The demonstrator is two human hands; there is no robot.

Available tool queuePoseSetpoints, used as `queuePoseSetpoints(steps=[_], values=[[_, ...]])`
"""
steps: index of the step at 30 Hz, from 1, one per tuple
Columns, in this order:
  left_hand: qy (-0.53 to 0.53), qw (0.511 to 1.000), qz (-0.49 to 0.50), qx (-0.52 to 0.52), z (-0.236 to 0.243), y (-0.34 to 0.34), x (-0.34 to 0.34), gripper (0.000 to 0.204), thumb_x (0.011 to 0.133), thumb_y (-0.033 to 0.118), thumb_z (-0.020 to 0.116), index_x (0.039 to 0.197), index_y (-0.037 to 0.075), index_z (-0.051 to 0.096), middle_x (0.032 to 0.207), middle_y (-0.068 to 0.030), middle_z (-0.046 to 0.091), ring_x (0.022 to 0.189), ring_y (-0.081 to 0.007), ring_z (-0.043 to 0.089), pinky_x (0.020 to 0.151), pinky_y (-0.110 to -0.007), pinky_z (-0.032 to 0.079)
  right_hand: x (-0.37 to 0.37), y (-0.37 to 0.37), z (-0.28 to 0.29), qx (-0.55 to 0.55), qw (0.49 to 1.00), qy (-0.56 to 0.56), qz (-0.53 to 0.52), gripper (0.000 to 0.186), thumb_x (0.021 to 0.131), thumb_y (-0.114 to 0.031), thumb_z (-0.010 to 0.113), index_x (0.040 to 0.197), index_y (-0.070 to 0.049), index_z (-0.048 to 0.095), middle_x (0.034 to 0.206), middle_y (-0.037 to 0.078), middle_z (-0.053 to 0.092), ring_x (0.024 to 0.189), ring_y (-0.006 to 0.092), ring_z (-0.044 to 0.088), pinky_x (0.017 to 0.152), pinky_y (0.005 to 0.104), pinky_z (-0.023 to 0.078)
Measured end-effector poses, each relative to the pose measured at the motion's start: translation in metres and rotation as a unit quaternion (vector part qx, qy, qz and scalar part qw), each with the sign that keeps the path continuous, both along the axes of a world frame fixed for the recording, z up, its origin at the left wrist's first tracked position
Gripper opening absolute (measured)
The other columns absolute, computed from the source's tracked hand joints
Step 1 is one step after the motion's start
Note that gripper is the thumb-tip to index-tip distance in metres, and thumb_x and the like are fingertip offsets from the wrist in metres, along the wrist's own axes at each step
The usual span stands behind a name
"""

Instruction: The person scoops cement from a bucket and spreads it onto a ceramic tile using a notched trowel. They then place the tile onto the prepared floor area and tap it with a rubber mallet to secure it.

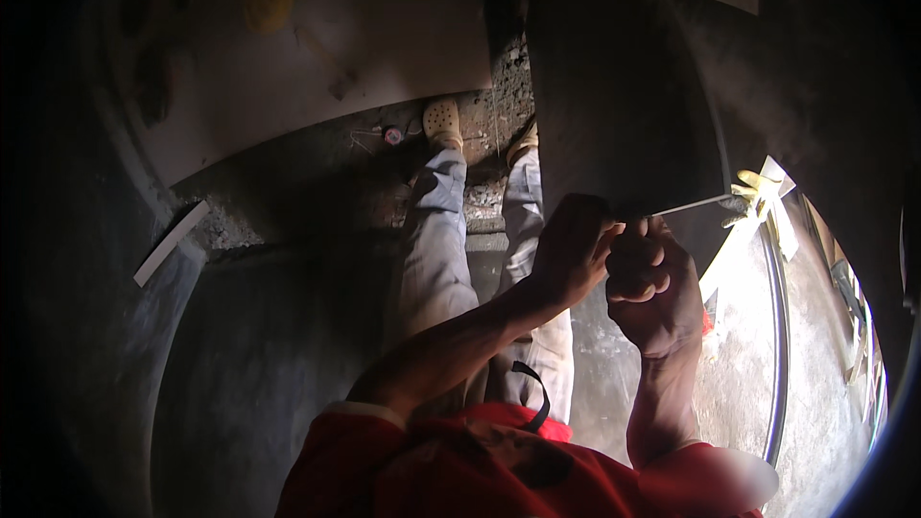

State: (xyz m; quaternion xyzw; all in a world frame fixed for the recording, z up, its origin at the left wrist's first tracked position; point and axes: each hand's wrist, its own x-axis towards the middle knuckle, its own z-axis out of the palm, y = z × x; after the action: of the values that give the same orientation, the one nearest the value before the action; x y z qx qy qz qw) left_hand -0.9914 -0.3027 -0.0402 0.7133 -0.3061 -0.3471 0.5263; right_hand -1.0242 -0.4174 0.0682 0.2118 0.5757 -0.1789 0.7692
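In front of my chest, my right hand is closed, its fingers curled in. A thin pale rod runs from the top of that hand toward the upper right; its exact kind does not show. My left hand is close beside it on the left, with thumb and fingers pinched together near the rod's inner end. Shadow hides what lies between its fingertips. A tall dark panel stands behind both hands. Near the rod's far end there are yellow work gloves, brightly lit; I cannot tell whether the rod touches them.
A large pale board lies ahead on the left, a round yellow object on it. Rubble and a short plank are at the left. A small red-and-white item is by my foot. A dark hose-like strip curves at right.
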Motion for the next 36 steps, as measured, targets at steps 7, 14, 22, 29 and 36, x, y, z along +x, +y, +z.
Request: queuePoseSetpoints(steps=[7,14,22,29,36], values=[[-0.174,0.985,0.018,-0.007,-0.009,-0.016,0.052,0.029,0.076,-0.001,0.084,0.094,0.005,0.062,0.088,-0.0115,0.065,0.077,-0.0285,0.068,0.066,-0.036,0.054,-0.065,-0.02,-0.081,-0.294,0.802,0.223,0.471,0.047,0.111,-0.041,0.046,0.09,-0.003,0.064,0.06,0.002,0.056,0.052,0.0095,0.056,0.053,0.026,0.052],[-0.152,0.976,-0.096,0.12,-0.011,0.021,0.092,0.022,0.084,-0.001,0.08,0.099,0.002,0.064,0.092,-0.0105,0.066,0.077,-0.025,0.065,0.07,-0.036,0.052,-0.122,-0.068,-0.434,-0.38,0.812,0.168,0.41,0.053,0.109,-0.041,0.052,0.139,0.003,0.055,0.134,0.016,0.064,0.115,0.0223,0.066,0.093,0.0394,0.057],[-0.493,0.763,-0.21,0.362,0.038,0.05,0.122,0.049,0.085,0.019,0.084,0.123,0.001,0.06,0.123,-0.0166,0.061,0.109,-0.0286,0.062,0.091,-0.04,0.051,-0.003,-0.144,-0.666,-0.404,0.79,0.105,0.449,0.053,0.11,-0.041,0.048,0.143,0.0,0.055,0.137,0.013,0.062,0.12,0.0251,0.062,0.101,0.0429,0.051],[-0.383,0.753,0.219,0.488,0.05,0.018,0.134,0.068,0.094,0.045,0.073,0.139,0.002,0.049,0.136,-0.0123,0.054,0.121,-0.0242,0.055,0.104,-0.04,0.045,0.057,-0.153,-0.75,-0.397,0.794,0.032,0.459,0.049,0.111,-0.04,0.046,0.139,-0.002,0.061,0.129,0.01,0.067,0.115,0.0246,0.064,0.101,0.0409,0.049],[-0.381,0.806,0.271,0.363,0.014,-0.01,0.111,0.051,0.097,0.038,0.071,0.122,0.002,0.048,0.122,-0.0126,0.055,0.116,-0.0218,0.055,0.101,-0.041,0.044,0.051,-0.139,-0.764,-0.419,0.865,0.056,0.269,0.044,0.105,-0.038,0.061,0.13,-0.003,0.067,0.115,0.006,0.072,0.103,0.0189,0.068,0.093,0.0369,0.053]])
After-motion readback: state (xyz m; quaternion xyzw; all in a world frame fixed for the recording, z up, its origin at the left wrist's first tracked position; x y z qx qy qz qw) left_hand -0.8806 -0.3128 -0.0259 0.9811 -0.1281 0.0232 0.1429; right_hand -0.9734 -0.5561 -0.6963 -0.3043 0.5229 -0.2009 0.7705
